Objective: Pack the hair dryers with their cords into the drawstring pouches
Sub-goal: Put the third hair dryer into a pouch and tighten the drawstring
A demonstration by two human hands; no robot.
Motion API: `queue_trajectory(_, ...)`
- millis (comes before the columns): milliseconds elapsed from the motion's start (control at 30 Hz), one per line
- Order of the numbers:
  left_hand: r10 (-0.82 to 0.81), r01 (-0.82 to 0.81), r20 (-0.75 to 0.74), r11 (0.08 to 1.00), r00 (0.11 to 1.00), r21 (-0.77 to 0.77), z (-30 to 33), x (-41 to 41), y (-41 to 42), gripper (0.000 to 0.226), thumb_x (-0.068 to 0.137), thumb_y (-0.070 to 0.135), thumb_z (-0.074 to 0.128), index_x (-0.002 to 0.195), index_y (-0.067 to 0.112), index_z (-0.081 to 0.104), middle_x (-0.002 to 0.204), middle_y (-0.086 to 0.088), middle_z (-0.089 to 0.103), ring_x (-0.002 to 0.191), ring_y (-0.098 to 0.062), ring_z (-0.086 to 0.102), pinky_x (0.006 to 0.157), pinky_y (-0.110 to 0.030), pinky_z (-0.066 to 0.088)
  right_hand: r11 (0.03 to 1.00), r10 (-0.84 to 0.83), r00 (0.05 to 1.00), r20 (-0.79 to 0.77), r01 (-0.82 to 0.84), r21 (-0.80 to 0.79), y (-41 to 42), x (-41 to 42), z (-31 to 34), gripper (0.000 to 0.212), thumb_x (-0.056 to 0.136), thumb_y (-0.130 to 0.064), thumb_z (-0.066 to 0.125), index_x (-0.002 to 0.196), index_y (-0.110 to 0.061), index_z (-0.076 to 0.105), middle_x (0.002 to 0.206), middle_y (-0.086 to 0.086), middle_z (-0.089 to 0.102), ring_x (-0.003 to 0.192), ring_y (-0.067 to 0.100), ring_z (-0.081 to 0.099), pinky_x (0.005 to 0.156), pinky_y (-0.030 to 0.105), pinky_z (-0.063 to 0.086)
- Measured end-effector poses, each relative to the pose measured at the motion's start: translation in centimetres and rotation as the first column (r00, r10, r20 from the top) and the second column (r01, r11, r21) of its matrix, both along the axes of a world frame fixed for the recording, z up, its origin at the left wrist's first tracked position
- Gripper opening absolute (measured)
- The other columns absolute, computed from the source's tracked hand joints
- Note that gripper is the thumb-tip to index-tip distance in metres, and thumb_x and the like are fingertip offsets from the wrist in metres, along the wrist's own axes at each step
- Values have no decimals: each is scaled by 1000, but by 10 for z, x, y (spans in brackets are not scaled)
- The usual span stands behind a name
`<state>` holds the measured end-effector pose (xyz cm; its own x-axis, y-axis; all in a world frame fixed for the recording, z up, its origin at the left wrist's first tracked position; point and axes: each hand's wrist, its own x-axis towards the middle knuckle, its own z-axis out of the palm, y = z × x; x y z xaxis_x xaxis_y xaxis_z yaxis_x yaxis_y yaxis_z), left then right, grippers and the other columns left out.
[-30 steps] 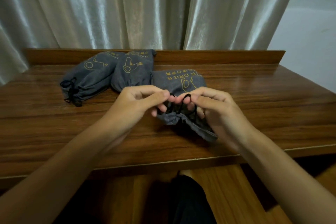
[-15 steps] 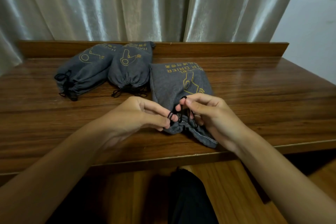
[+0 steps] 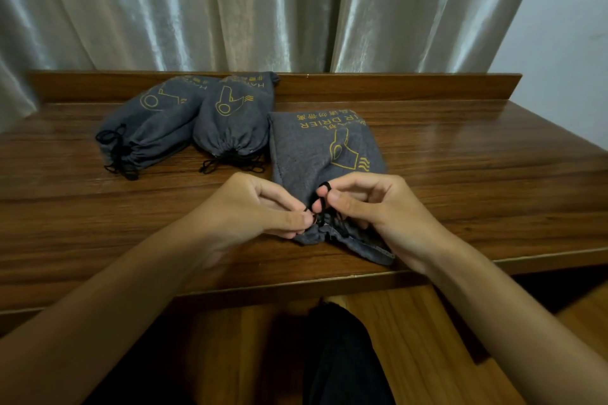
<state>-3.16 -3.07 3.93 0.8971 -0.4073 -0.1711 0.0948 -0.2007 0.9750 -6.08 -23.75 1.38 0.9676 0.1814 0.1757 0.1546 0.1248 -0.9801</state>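
Pouch [image 3: 316,148] nearest the bench [image 3: 460,174] edge lies between both hands, its mouth gathered. The left hand [image 3: 256,207] pinches the black drawstring [image 3: 324,204] at the mouth; the right hand [image 3: 371,204] pinches its loop. Drawing the cord ends apart evenly, with the fabric held down, should cinch it neatly. Behind sit two closed pouches [image 3: 230,122].

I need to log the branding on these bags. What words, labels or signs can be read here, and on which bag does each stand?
"IR DRIER", upside down in yellow, start cut off by a fold: near grey fabric drawstring pouch whose black cord both hands pinch.
Yellow characters above it: too blurred to read.
Yellow hair dryer outline, a sign: same pouch.
"HA...", partial: middle grey pouch, with a dryer outline.
Yellow print: left grey pouch, unreadable; dryer outline shows.
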Motion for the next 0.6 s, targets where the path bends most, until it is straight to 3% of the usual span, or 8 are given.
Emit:
queue_trajectory(133, 51, -80, 258, 991, 965, 103, -12, -7, -11, 14, 73, 3, 82, 78, -1, 70, 67, -13, 73, 57, -18, 69, 54, -21, 56, 993, -74, 997, 16, 75, -86, 2, 0, -6, 14, 85, 2, 69, 98, 7, 69, 80, 9, 76, 65, 4, 68, 58, 9, 48)
queue_trajectory(233, 96, -164, 401, 976, 911, 140, -23, -11, -18, 13, 79, 11, 79, 78, 7, 66, 65, -9, 72, 56, -17, 68, 55, -25, 56, 979, -125, 989, 74, 135, -150, 5, 1, -8, 11, 81, -1, 73, 92, -1, 72, 81, 10, 76, 72, 11, 70, 66, 15, 53)
queue_trajectory(300, 176, -205, 344, 977, 922, 50, -27, -12, -21, 8, 83, 10, 75, 82, 6, 68, 66, -8, 73, 53, -10, 64, 51, -19, 53, 961, -170, 975, 144, 197, -194, 7, 1, -8, 11, 79, -2, 77, 88, -7, 73, 78, 5, 75, 72, 10, 68, 68, 16, 53)
queue_trajectory(433, 268, -259, 88, 961, 959, -101, -27, -13, -21, 13, 88, 14, 69, 89, 2, 73, 65, -7, 70, 50, -7, 55, 49, -12, 47, 885, -205, 918, 340, 322, -337, 11, -3, -10, 16, 76, -10, 82, 83, -22, 74, 76, -1, 74, 70, 3, 65, 68, 16, 50)
queue_trajectory(600, 277, -273, 6, 951, 961, -147, -25, -14, -22, 21, 91, 17, 66, 87, -2, 72, 62, -4, 66, 51, -5, 56, 51, -13, 49, 653, -92, 708, 700, 574, -494, 15, -8, -10, 14, 74, -15, 84, 85, -10, 76, 76, -3, 71, 67, 13, 57, 68, 20, 44)
